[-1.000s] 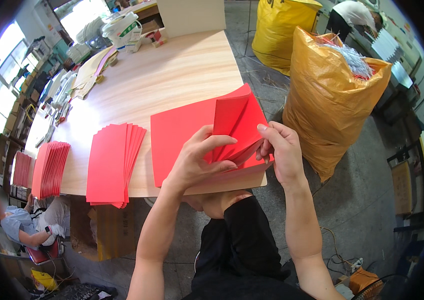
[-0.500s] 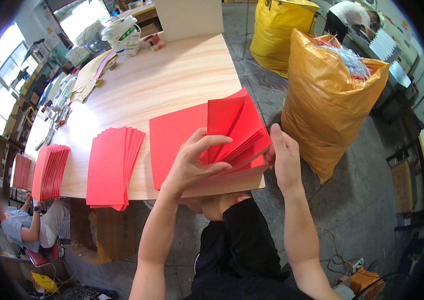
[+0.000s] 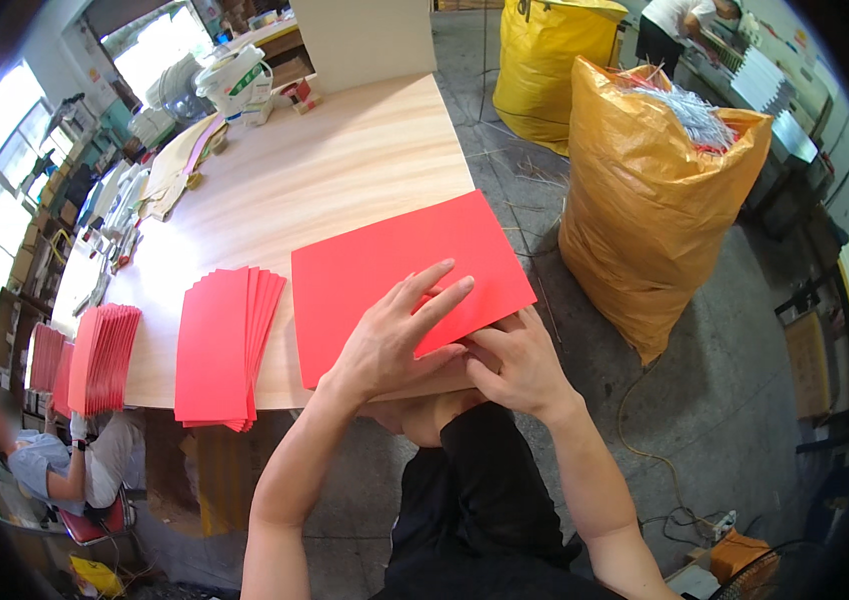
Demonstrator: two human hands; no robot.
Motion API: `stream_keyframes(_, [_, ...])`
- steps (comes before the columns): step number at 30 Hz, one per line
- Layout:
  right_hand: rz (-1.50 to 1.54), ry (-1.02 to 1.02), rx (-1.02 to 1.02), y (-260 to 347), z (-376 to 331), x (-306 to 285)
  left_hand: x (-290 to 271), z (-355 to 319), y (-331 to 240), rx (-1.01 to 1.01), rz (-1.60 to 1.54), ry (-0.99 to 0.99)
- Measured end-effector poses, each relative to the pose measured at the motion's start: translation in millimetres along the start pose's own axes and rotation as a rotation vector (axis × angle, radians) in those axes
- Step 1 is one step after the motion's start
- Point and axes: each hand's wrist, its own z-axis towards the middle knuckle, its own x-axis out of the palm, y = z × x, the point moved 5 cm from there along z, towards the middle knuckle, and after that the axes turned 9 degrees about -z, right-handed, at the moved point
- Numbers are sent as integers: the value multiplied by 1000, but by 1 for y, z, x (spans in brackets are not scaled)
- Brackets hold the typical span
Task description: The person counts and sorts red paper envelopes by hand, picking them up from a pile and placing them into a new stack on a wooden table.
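A large red paper sheet (image 3: 385, 255) lies flat at the table's near right corner; I cannot tell how many layers are under it. Spread over its near part is my left hand (image 3: 390, 335), fingers stretched out and the fingertips on the red surface. My right hand (image 3: 523, 365) is at the sheet's near right edge with its fingers bent, pinching the paper there; its fingertips are partly hidden. To the left rests a fanned stack of narrow red paper pieces (image 3: 213, 345), slightly over the table's front edge.
Further left stand thick red bundles (image 3: 105, 355), near a seated person (image 3: 50, 465). Tools and a white bucket (image 3: 235, 85) line the wooden table's (image 3: 345, 160) far left side. An orange sack (image 3: 645, 210) of paper scraps and a yellow bag (image 3: 555, 70) stand right. Another person (image 3: 680, 25) bends behind.
The red paper that stood raised and fanned between my hands now lies flat. My right hand has moved left and down to the near edge, and my left hand has spread over the sheet.
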Motion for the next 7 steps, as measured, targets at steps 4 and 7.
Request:
stream_keyframes(4, [7, 28, 17, 0, 1, 3, 5, -5, 13, 60, 71, 44])
stream_keyframes(7, [2, 24, 12, -1, 2, 3, 7, -4, 18, 52, 58, 75])
